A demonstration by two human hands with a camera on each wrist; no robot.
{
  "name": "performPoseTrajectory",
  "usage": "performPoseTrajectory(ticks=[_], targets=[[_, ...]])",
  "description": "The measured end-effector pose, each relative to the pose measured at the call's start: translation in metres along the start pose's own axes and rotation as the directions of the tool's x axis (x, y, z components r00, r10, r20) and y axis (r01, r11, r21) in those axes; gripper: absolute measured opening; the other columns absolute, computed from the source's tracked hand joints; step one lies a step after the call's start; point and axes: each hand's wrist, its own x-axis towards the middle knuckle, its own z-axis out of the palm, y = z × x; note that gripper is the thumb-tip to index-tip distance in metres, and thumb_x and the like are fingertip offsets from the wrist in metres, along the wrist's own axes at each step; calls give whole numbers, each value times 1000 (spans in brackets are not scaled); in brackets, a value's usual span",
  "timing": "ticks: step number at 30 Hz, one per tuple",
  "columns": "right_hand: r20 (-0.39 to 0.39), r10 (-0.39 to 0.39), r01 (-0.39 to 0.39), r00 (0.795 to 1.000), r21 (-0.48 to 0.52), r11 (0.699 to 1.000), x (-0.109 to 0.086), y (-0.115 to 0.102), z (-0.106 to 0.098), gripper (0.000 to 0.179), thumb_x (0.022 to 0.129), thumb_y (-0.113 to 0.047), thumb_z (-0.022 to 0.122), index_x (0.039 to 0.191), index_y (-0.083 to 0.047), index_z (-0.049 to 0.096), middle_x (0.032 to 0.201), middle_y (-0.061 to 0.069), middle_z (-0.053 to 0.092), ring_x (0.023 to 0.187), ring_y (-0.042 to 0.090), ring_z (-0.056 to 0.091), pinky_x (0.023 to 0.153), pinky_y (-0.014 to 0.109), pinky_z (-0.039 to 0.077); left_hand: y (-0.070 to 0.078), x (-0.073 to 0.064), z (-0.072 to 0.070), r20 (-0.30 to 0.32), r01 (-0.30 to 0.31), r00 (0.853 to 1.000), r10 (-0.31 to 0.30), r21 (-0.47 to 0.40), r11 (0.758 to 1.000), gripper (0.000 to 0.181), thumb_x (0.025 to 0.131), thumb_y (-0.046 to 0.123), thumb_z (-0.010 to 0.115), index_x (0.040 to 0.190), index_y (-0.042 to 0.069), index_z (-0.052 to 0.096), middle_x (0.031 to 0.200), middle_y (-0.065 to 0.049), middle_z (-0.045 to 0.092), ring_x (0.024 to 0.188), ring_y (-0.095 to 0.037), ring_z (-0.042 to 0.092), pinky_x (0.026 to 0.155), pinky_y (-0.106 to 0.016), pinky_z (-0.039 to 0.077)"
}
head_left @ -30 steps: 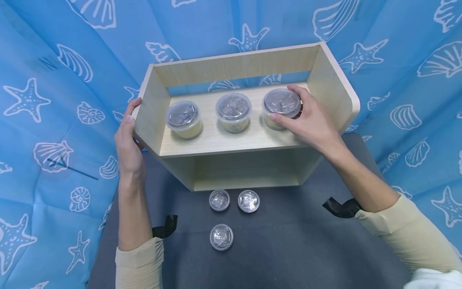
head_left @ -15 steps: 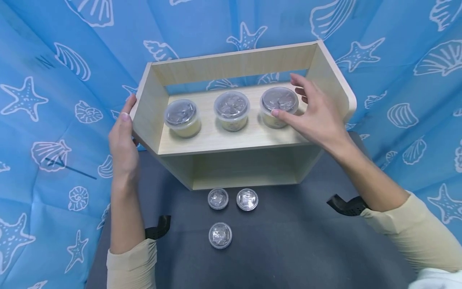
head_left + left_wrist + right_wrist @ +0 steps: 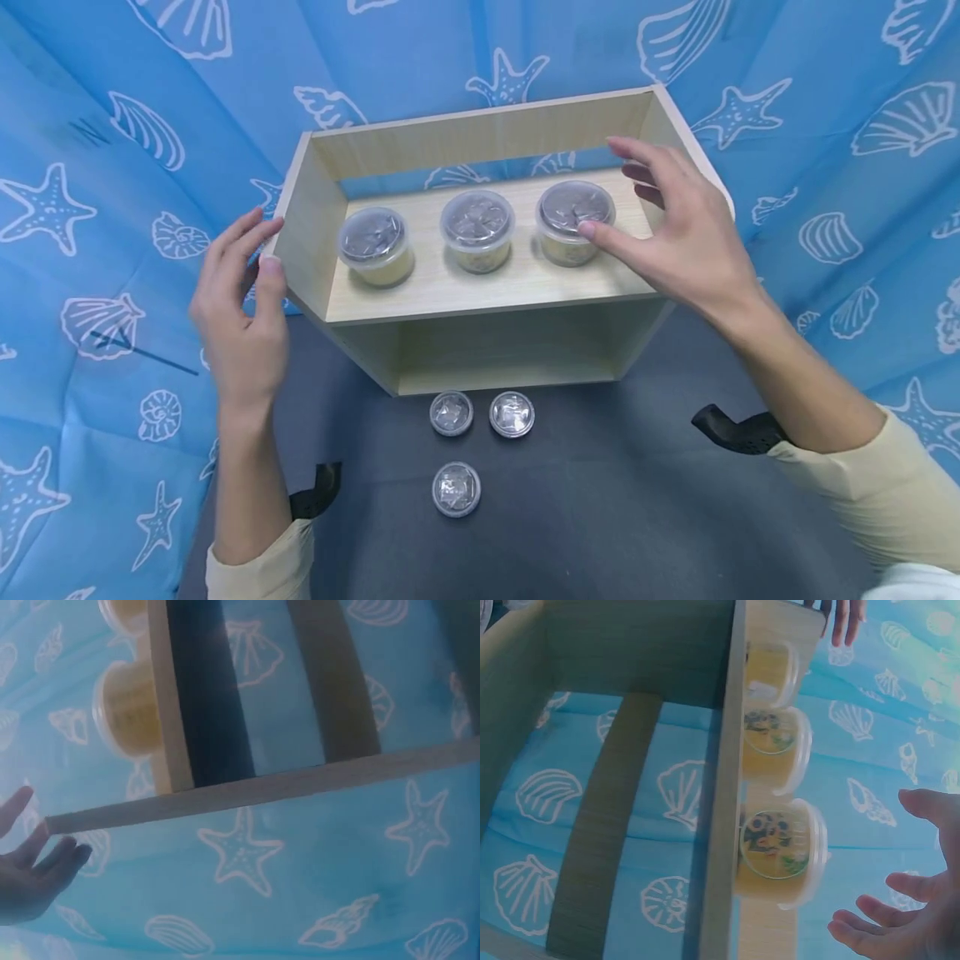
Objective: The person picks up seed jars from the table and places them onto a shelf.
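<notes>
Three clear lidded plastic tubs with yellow contents stand in a row on the upper board of a pale wooden shelf: a left tub, a middle tub and a right tub. My right hand hovers beside the right tub with fingers spread. Its thumb overlaps the lid's edge in the head view, but the right wrist view shows a gap between the hand and that tub. My left hand is at the shelf's left side panel, fingers extended; any touch is unclear.
Three small round lidded cups lie on the dark table: a left cup, a right cup and a nearer cup. Behind the shelf hangs a blue curtain with white shell and starfish prints.
My right hand has let go of the right tub and drawn away to the right. My left hand has loosened from the side panel and shifted left. The tubs stay in place.
</notes>
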Motion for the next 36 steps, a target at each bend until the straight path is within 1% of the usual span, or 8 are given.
performPoseTrajectory(ticks=[4,8,13,17,21,27,31,36], targets=[[-36,-58,56,998,-42,998,-3,-5,-6,74,80,-12,83,145,-13,50,140,4,53,128,19,52,106,26,41,18,-6,1,-26,-65,997,66,42,997,45,99,32,54,119,-5,69,132,-19,60,126,-27,54,103,-33,41],[-81,-89,86,993,-40,995,-5,-9,-14,72,79,-7,83,144,-13,52,137,4,55,127,15,53,105,26,43,22,-13,1,-41,-112,993,114,40,993,51,97,41,55,116,-4,69,130,-18,61,124,-31,55,103,-38,41],[-138,-92,93,986,-4,996,-7,-8,-23,68,78,0,82,140,-12,56,135,5,57,125,14,55,103,26,44,20,-26,4,-67,-196,979,193,-43,980,62,94,51,59,111,-8,69,121,-22,65,117,-36,59,102,-36,43],[-174,-65,69,983,15,998,-9,-1,-30,65,78,2,80,138,-11,59,134,6,58,124,14,56,104,26,43,15,-39,6,-19,-240,970,240,-167,956,59,94,45,62,108,-11,67,116,-26,65,114,-33,62,101,-33,45],[-190,-60,65,980,20,998,-11,8,-35,61,79,0,79,137,-11,60,134,6,59,123,14,56,106,26,42,7,-54,9,60,-217,967,249,-325,920,52,95,34,65,109,-16,64,116,-30,63,115,-30,61,100,-34,46],[-192,-48,68,980,98,993,-16,23,-42,55,83,2,75,135,-6,60,134,8,59,124,15,55,109,28,39,-10,-80,15,160,-113,960,230,-528,842,41,94,17,65,114,-19,61,122,-30,61,117,-33,60,103,-37,45],[-168,15,14,986,170,985,-20,32,-46,52,87,2,70,137,-7,58,137,8,56,128,18,53,108,26,39,-18,-92,20,198,-77,952,232,-579,811,38,93,11,64,116,-19,60,123,-30,60,118,-33,59,103,-38,46],[-81,127,-106,989,222,969,-22,44,-52,51,93,-3,65,142,-12,55,146,7,48,134,21,48,102,19,42,-25,-104,25,211,-67,946,248,-621,781,37,90,7,65,115,-20,59,122,-31,60,119,-34,59,103,-38,46]])
